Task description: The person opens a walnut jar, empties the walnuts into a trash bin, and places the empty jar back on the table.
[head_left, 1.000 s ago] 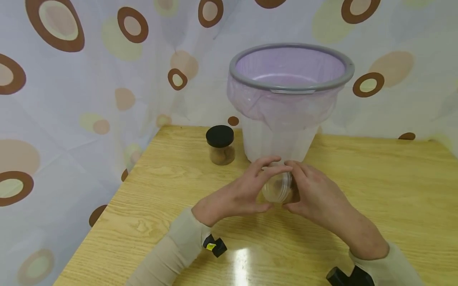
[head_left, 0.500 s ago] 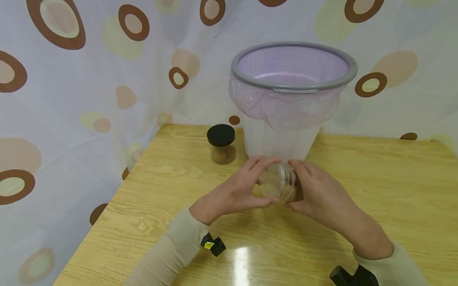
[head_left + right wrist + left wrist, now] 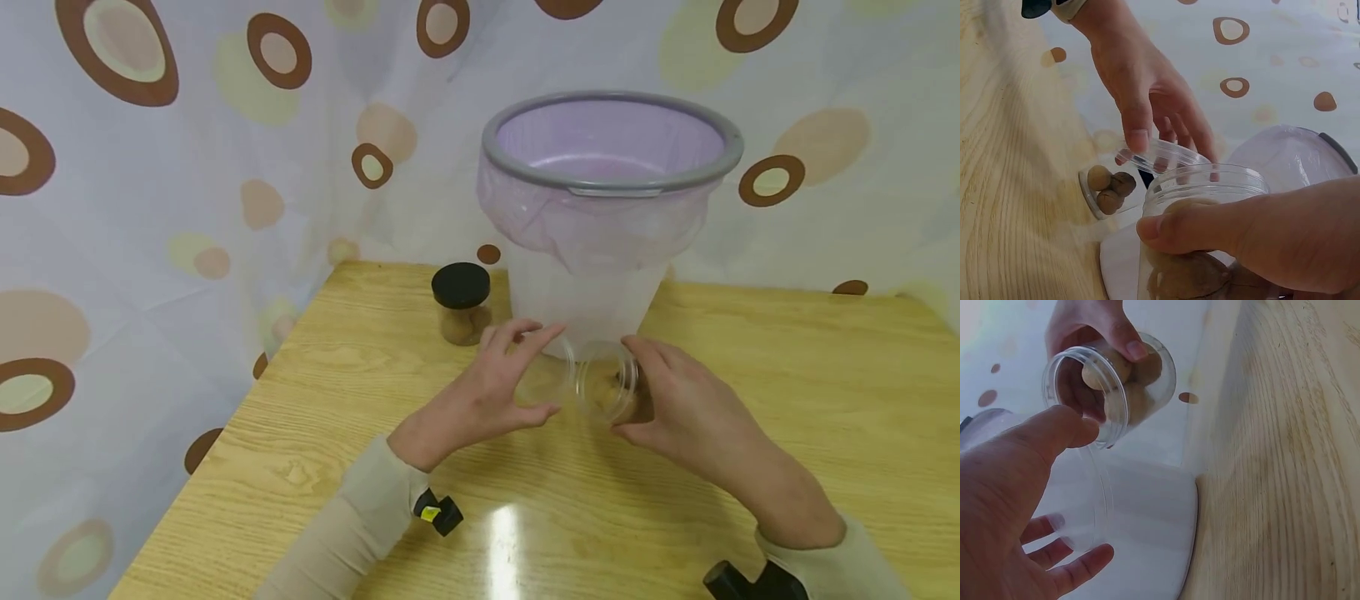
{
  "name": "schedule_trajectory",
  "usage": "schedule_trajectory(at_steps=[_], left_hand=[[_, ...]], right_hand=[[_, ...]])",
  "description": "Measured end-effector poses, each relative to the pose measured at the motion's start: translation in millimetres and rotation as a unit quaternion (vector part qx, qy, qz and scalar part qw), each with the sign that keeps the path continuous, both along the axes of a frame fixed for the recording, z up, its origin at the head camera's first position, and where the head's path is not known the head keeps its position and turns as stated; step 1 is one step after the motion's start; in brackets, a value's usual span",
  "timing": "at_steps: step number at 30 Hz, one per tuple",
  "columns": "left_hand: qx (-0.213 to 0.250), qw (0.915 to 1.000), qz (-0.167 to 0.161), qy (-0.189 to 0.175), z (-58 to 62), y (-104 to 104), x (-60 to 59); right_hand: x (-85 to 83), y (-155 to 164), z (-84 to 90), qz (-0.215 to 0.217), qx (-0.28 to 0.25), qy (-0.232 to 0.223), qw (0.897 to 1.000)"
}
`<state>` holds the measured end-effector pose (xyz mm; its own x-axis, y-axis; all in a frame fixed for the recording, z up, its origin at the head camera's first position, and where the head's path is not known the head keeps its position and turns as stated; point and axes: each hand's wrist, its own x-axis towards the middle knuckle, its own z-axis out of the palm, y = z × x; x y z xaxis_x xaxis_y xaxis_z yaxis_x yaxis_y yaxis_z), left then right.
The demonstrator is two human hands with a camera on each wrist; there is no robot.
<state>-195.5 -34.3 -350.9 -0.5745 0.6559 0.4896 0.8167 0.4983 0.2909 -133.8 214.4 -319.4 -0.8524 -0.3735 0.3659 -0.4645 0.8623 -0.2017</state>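
Observation:
My left hand (image 3: 480, 404) pinches a clear screw lid (image 3: 1099, 494) by its edge between thumb and fingers. Just right of it, my right hand (image 3: 686, 408) grips a clear plastic jar (image 3: 1157, 375) round its body. The jar lies tilted, its uncovered, threaded mouth facing the lid and left hand, a small gap between the two. Inside are several round brown nut-like balls (image 3: 1188, 275), some with cracked surfaces. Both hands are held over the table, in front of the bin.
A lined bin (image 3: 592, 292) with a grey rim and pinkish-purple bag stands behind the hands. To its left is a second jar with a black lid (image 3: 461, 285), holding similar brown balls (image 3: 1110, 187). A patterned curtain (image 3: 225, 183) borders the wooden table (image 3: 360, 367).
The lid has come off the jar in my left hand, which has drawn left. My right hand has shifted slightly right with the jar, and a gap has opened between them.

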Motion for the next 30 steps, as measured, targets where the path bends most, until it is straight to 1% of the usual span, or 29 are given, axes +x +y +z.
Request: schedule_trajectory(at_steps=[4,9,13,18,21,25,28,30], left_hand=[[-0.024,0.9996,0.011,-0.009,-4.5,-3.5,-1.5],[-0.045,0.9985,0.031,-0.006,-8.4,-6.0,-6.0],[-0.067,0.9964,0.042,-0.029,-10.5,-6.7,-8.6],[-0.11,0.989,0.061,-0.077,-12.9,-5.2,-11.9],[-0.133,0.9841,0.074,-0.091,-13.9,-3.8,-14.7],[-0.153,0.9786,0.086,-0.108,-15.7,-2.3,-18.1],[-0.164,0.9741,0.091,-0.125,-17.3,-1.2,-20.2],[-0.172,0.9722,0.092,-0.129,-18.3,-0.5,-21.3]], right_hand=[[1.7,5.8,1.4,-0.015,0.003,-0.02,1.0],[1.7,11.3,4.1,-0.026,-0.001,-0.023,0.999],[2.9,16.3,4.5,-0.031,-0.008,-0.035,0.999],[5.2,23.2,3.6,-0.044,-0.012,-0.05,0.998],[4.8,25.8,2.8,-0.044,-0.015,-0.039,0.998],[4.2,28.2,2.0,-0.042,-0.019,-0.03,0.998],[4.5,30.3,2.2,-0.044,-0.02,-0.032,0.998],[4.5,32.0,2.8,-0.044,-0.018,-0.029,0.998]])
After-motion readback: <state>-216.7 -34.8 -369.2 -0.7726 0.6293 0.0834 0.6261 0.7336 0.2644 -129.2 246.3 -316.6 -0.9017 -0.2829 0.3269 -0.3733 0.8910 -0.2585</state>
